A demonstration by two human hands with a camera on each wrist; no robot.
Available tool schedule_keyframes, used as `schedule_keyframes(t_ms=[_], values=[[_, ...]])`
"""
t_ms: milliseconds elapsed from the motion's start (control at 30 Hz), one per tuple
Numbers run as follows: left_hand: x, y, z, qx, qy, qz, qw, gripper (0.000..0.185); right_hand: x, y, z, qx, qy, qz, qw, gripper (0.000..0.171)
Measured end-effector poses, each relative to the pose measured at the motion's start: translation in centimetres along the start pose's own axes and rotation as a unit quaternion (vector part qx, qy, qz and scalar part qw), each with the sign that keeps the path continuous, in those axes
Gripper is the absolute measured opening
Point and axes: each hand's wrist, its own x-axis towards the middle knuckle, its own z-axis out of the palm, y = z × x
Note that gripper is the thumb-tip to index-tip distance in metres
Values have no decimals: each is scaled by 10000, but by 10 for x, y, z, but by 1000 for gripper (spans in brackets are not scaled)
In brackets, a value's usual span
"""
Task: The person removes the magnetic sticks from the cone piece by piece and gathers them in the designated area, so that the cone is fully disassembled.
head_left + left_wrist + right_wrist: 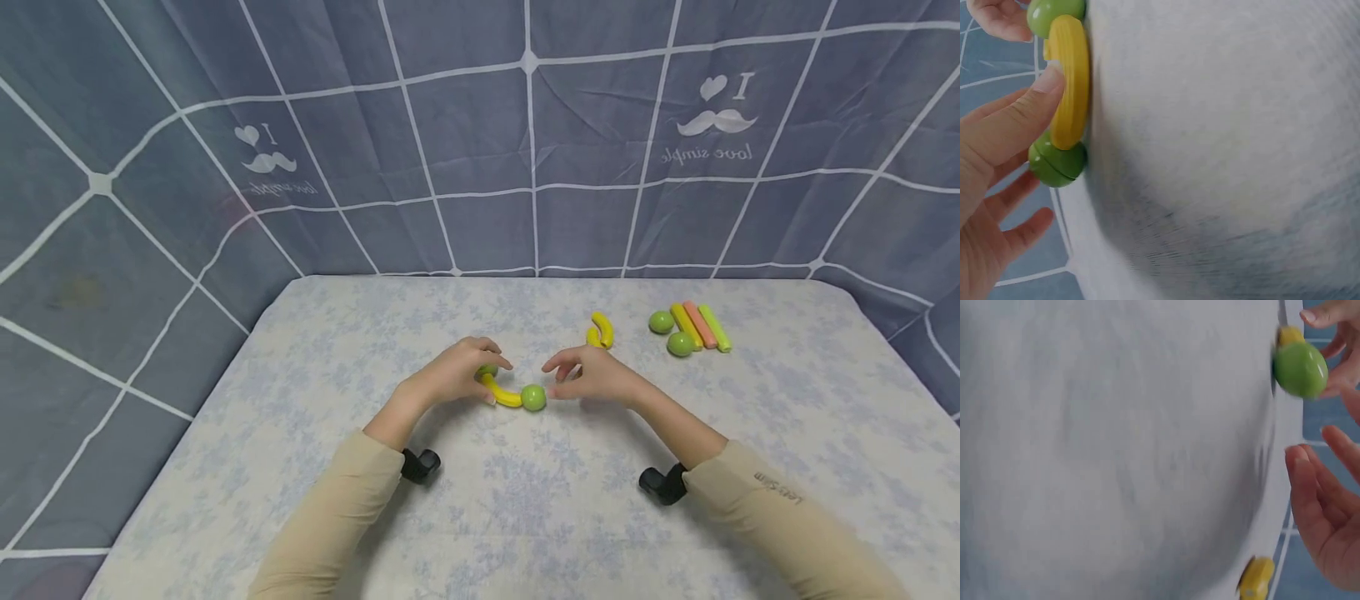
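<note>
A curved yellow toy banana [504, 395] lies on the table with a green ball at each end. The right-hand green ball [533, 397] shows fully, while the left-hand green ball [488, 370] is partly covered by my left hand [453, 372]. That hand's fingers are spread loosely around the left ball, and its thumb [1047, 81] overlaps the banana in the left wrist view. Just right of the other ball, my right hand [596, 375] hovers with fingers loosely bent and nothing between them. Its thumb tip is close beside that ball.
Behind my right hand lie two more yellow curved pieces [603, 328]. Farther right are two green balls [680, 343] beside a row of yellow, orange [700, 324] and light green sticks. A patterned cloth covers the table [525, 500]; a grey-blue curtain [480, 150] hangs behind.
</note>
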Motion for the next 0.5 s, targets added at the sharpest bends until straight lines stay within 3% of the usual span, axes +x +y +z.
schedule_keyframes(t_ms=[200,500], values=[[0,-6,8,-91,-211,-40,9997,35,8,-4,16,49,-506,-8,9987,44],[0,-1,18,147,47,-101,9998,26,11,-7,25,-287,-461,-335,9980,28]])
